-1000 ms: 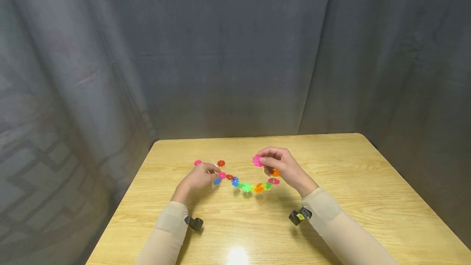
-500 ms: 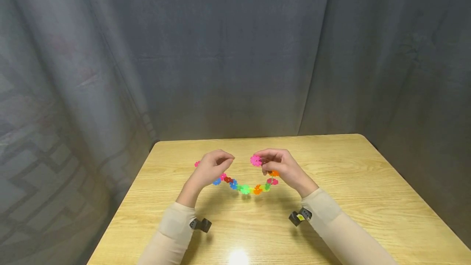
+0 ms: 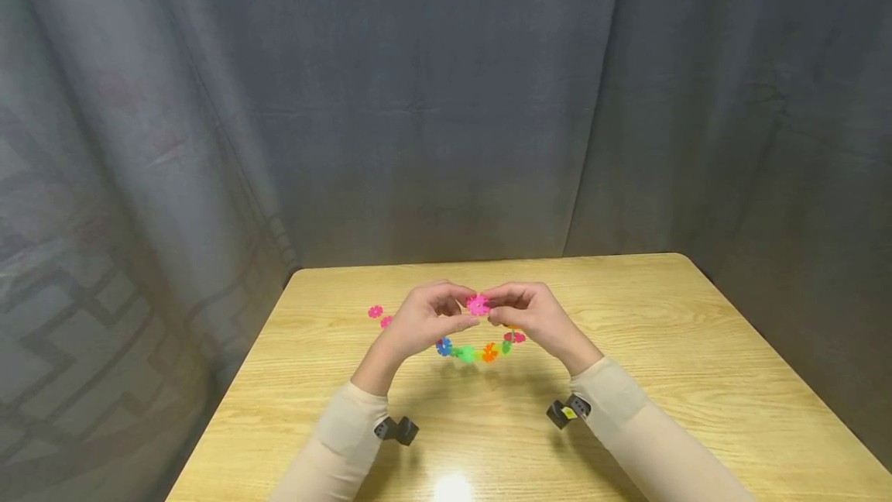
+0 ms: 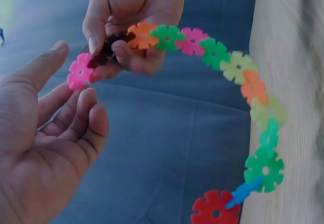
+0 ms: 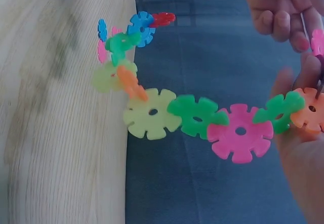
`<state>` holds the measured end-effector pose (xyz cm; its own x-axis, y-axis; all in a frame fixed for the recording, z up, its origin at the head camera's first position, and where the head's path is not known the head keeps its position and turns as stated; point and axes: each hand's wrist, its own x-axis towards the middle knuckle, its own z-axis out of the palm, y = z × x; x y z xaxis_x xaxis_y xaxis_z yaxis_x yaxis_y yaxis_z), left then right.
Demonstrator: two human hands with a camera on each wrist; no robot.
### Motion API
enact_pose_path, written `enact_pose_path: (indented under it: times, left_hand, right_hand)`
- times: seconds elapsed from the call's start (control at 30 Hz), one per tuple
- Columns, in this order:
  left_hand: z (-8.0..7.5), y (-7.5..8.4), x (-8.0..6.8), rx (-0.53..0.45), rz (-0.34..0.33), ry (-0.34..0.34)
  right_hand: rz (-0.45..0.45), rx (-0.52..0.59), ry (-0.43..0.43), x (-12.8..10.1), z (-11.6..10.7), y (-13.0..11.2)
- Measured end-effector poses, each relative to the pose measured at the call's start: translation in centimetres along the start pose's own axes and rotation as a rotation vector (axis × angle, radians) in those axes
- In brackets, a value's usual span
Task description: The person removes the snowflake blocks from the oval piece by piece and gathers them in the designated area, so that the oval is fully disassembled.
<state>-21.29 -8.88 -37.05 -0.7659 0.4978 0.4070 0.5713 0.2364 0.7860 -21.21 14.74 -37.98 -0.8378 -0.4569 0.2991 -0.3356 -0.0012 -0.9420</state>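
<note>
A curved chain of slotted plastic flower discs (image 3: 467, 353), in pink, green, yellow, orange, blue and red, hangs over the table. My right hand (image 3: 533, 316) pinches the chain near one end, at a dark disc (image 4: 109, 50) beside an orange disc (image 4: 143, 35). Beyond those fingers sticks out the pink end disc (image 3: 478, 305). From the left, my left hand (image 4: 50, 117) reaches this pink disc. Its index fingertip lies at the disc's lower edge, while the thumb stands apart from it in the left wrist view. The chain's other end is hidden behind the left hand in the head view.
Two pink discs (image 3: 375, 311) show left of my left hand, on the wooden table (image 3: 627, 331). Grey curtains (image 3: 446, 138) hang behind the table and along its sides.
My left hand has lifted away from the far-left part of the chain and moved right to the pink end disc. The right hand stays nearly in place, still pinching the chain.
</note>
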Motion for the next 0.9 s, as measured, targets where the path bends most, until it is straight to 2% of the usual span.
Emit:
enact_pose_path:
  times: [0.17,0.57,0.9]
  left_hand:
    - [0.4,-0.3,0.2,0.001,-0.01,0.013]
    - [1.2,-0.3,0.6,-0.033,0.043,0.023]
    - [1.1,-0.8,0.7,-0.052,0.138,0.028]
  right_hand:
    - [0.005,-0.04,0.024,0.0,0.0,0.2]
    - [0.056,-0.046,0.093,0.0,0.1,0.0]
    - [0.051,-0.099,0.106,0.1,-0.1,0.4]
